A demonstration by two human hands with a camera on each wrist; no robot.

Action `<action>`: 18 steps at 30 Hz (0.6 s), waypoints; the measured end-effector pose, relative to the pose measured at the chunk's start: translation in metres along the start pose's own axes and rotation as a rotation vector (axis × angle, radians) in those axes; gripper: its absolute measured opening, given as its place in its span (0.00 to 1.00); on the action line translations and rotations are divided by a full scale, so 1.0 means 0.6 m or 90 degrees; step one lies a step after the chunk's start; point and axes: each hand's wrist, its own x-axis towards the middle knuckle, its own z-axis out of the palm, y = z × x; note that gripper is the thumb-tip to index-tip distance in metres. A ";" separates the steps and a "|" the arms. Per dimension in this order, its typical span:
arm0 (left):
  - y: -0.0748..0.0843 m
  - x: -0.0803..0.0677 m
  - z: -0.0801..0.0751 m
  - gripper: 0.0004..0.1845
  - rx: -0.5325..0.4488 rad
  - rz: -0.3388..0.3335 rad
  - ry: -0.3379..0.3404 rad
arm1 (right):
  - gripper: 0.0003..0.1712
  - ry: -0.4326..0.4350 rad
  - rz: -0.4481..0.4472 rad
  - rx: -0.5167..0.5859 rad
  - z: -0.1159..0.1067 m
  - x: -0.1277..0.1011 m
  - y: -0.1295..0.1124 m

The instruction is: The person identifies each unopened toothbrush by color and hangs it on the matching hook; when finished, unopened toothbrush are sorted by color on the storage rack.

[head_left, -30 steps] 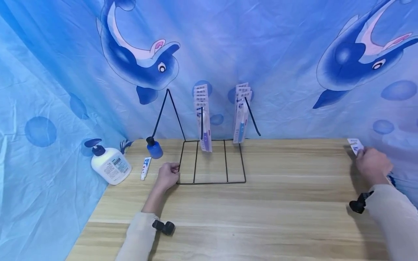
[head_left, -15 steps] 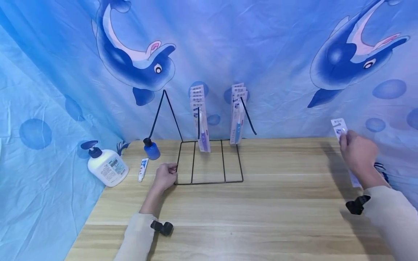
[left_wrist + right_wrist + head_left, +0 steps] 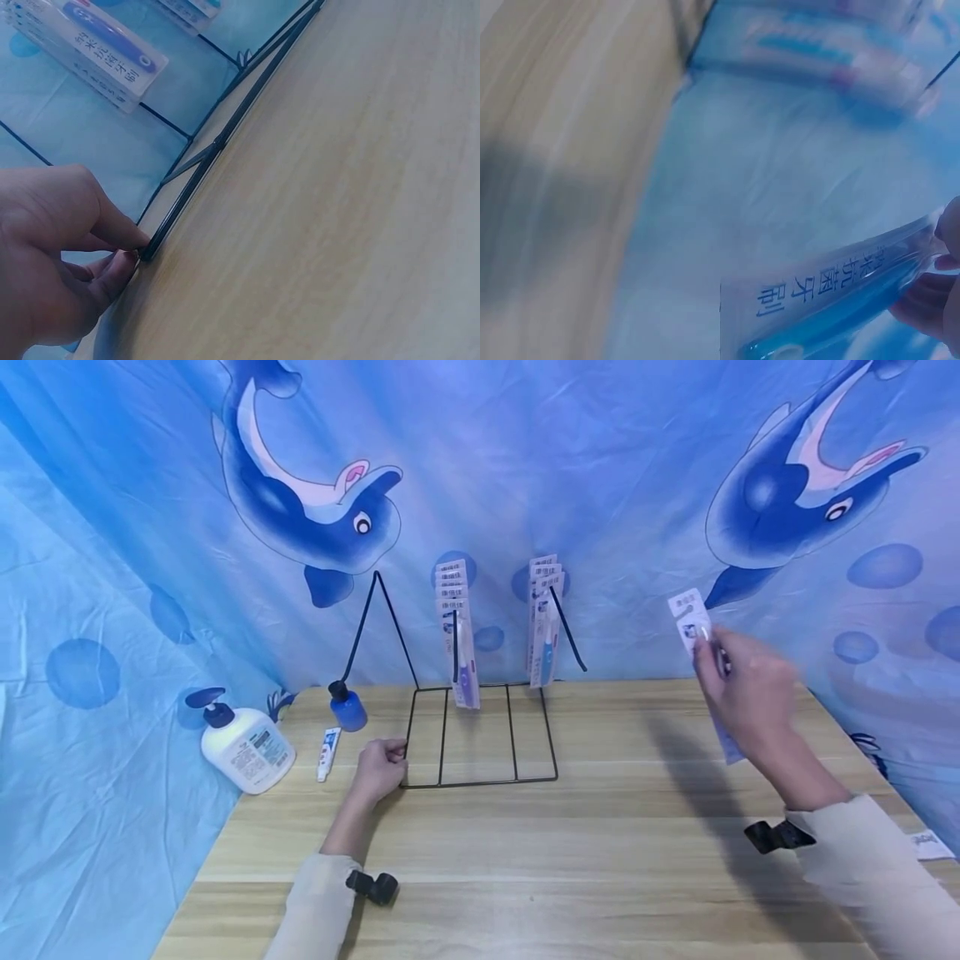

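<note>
My left hand pinches the near left corner of a black wire display rack, thumb and finger meeting on the wire in the left wrist view. Off to the right, my right hand holds a packaged toothbrush above the table, its hang-hole end pointing up and left. A blue handle shows through that pack in the right wrist view. Two rack hooks carry packaged toothbrushes: a left row with a purple handle in front, and a right row with a blue one.
Left of the rack stand a small blue bottle with a black cap, a toothpaste tube and a white pump bottle. A white packet lies by the right sleeve. A dolphin-print curtain hangs behind the table.
My right hand has lifted the packaged toothbrush from the table's right side and carried it leftward and up. The left hand keeps its pinch on the rack corner.
</note>
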 end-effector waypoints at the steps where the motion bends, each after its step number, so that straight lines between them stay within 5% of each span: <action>1: 0.000 -0.001 -0.001 0.24 0.001 -0.001 0.002 | 0.14 0.006 -0.008 0.009 -0.002 0.003 -0.016; 9: 0.001 -0.002 -0.001 0.24 -0.001 0.004 0.009 | 0.17 0.041 -0.022 0.130 -0.019 0.000 -0.119; 18: 0.002 -0.002 0.000 0.24 -0.002 -0.006 0.005 | 0.22 0.095 -0.073 0.211 -0.025 -0.029 -0.188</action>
